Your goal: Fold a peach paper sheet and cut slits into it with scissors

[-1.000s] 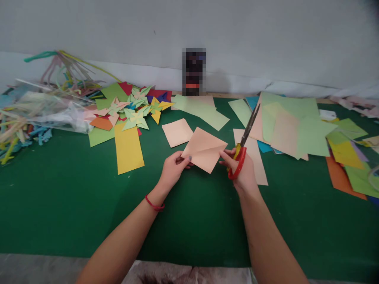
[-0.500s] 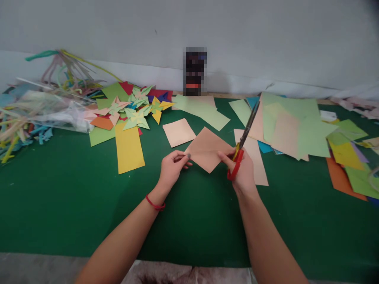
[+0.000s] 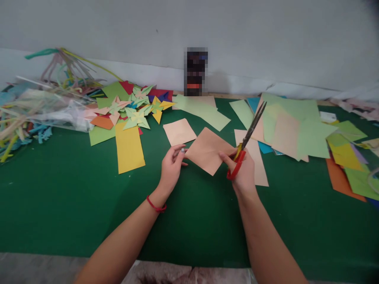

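Note:
A square of peach paper (image 3: 209, 152) is held out flat over the table with one corner pointing toward me. My right hand (image 3: 244, 171) pinches its right corner under the thumb. The same hand keeps a pair of scissors (image 3: 250, 134) with red and yellow handles, blades pointing up and away. My left hand (image 3: 171, 165) is at the paper's left corner, thumb lifted and fingers apart; whether a fingertip still touches the corner from behind I cannot tell. Just beyond the left hand lies another peach square (image 3: 179, 132). A peach strip (image 3: 256, 161) lies partly beneath my right hand.
Folded paper stars (image 3: 137, 116) are heaped at the back left, near a yellow sheet (image 3: 129, 150) and paper strips in clear plastic (image 3: 59, 112). Pale green and peach sheets (image 3: 310, 134) are spread at the right. A blurred-out upright object (image 3: 196, 73) stands by the wall.
My left thumb has lifted off the paper's left corner and the fingers have spread. The paper has turned slightly, its near corner shifting right. The scissors have tilted a little to the right.

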A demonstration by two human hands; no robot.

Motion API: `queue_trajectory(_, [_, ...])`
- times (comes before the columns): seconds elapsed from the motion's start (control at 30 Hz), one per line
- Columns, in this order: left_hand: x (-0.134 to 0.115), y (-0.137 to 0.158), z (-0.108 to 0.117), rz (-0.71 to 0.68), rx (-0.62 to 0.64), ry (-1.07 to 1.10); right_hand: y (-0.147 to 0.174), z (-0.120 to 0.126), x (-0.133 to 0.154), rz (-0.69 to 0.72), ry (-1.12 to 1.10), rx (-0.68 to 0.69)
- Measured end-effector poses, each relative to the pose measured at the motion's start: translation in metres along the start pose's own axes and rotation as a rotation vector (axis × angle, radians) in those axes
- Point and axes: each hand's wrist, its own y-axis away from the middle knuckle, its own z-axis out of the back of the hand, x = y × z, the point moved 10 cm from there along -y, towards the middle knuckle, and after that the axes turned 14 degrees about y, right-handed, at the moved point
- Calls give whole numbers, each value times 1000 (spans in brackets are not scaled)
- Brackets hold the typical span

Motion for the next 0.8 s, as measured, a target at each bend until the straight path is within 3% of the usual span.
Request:
queue_trajectory(0.13, [-12,1,-4,-98,30,-14,0,2,-1,-4,8,-6])
queue_trajectory(0.23, [-10,1,-7,-74,56,-14,0,2,-1,-2,-13,-10])
queue_trajectory(0.43, [1,1,-9,38,79,-25,0,2,-3,-1,-26,-13])
queue_trajectory(0.63, [30,7,-16,328,131,79,-1,4,1,-5,-61,-32])
queue_trajectory(0.8, [33,11,-28,359,252,28,0,8,-2,-49,-106,-57])
